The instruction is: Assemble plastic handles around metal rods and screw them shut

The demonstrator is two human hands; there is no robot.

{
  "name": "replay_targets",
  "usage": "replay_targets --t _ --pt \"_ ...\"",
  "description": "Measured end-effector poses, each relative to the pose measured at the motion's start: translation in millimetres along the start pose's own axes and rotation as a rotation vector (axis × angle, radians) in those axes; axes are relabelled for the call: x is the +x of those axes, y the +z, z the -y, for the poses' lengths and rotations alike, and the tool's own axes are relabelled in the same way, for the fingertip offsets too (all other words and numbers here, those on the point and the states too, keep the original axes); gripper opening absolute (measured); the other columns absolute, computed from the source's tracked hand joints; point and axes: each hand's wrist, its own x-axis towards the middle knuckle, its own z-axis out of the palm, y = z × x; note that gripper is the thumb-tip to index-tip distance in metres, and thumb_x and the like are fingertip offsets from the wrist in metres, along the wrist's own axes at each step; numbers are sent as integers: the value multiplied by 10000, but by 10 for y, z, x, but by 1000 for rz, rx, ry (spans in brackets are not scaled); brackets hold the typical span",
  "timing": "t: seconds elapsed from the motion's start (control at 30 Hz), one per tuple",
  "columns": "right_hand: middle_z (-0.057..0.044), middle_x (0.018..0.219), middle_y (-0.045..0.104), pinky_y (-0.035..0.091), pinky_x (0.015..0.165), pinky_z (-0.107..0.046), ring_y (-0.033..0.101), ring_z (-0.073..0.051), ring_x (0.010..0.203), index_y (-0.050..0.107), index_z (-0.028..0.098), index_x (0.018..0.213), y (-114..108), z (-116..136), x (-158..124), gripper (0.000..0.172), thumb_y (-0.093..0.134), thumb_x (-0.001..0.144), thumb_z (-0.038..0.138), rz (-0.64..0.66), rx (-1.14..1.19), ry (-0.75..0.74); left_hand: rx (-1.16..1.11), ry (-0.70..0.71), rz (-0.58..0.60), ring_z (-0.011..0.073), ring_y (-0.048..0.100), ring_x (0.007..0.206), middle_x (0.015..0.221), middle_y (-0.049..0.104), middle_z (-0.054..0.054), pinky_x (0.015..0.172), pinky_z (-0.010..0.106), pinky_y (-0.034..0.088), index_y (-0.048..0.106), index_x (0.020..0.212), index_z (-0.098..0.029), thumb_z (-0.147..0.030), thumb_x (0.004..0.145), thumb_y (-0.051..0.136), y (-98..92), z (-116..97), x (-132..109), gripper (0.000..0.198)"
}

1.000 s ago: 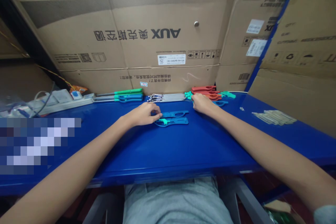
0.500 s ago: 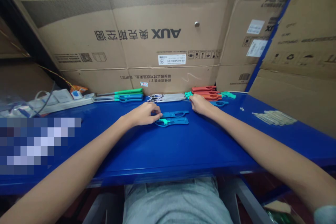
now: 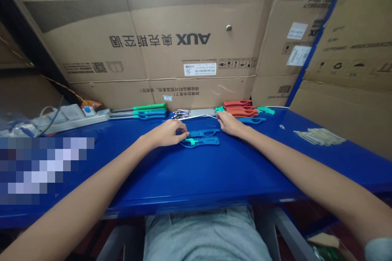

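Two blue lighter handle halves [image 3: 204, 141] lie side by side on the blue table, and a small green trigger [image 3: 191, 142] sits in the nearer one. My left hand [image 3: 172, 133] is curled over their left end, thumb and fingers closed on the farther half. Farther back, my right hand [image 3: 229, 124] pinches the end of a thin wire that seems to run to a slim metal tube [image 3: 196, 117]. That tube slants in front of a row of similar metal tubes [image 3: 200, 112] with wires at their left ends. Small green triggers [image 3: 219, 109] lie beside my right fingers.
Red and orange handle pieces [image 3: 239, 103] are stacked at the back, with more green triggers [image 3: 266, 110] to their right. Lighters with green and blue handles [image 3: 151, 113] lie back left, near a power strip [image 3: 82, 119]. Clear thin pieces [image 3: 320, 136] lie right. Cardboard [image 3: 165, 16] walls the back.
My right hand has drawn slightly left and toward me, pulling a metal tube with its wire out from the row. My left hand and the blue handle halves have stayed put.
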Motion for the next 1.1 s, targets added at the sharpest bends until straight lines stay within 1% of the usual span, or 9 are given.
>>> replay_targets --t 0.23,0.5,0.7,0.97,1.1 --pt "-104 906 546 433 809 -347 509 -209 852 491 156 905 93 -74 22 138 394 852 73 -104 114 -96 -16 -10 -6 191 619 782 868 712 69 700 283 437 713 853 -173 -352 865 486 8 6 2 289" --pt "-86 837 532 441 772 -366 499 -210 806 459 186 807 104 -80 11 145 408 801 50 -120 201 -182 -6 6 -3 198 617 771 848 711 66 677 288 412 716 849 -178 -337 864 479 6 0 7 286" --pt "-75 849 540 439 773 -370 505 -201 806 435 194 819 112 -66 31 117 408 818 81 -163 292 -163 -7 -10 -9 206 621 790 867 714 68 680 289 415 716 847 -179 -352 867 472 3 -10 3 299" --pt "-47 806 508 427 733 -357 486 -191 745 385 214 825 117 -39 51 45 381 849 177 -312 411 -120 -32 16 -20 202 625 780 865 711 67 691 292 431 707 850 -179 -355 877 468 24 16 5 298" --pt "-42 793 495 421 713 -352 488 -191 731 373 216 841 95 -7 41 18 371 853 203 -338 441 -108 -26 20 -24 196 624 775 863 710 64 693 291 432 703 852 -177 -360 884 466 29 22 3 301"
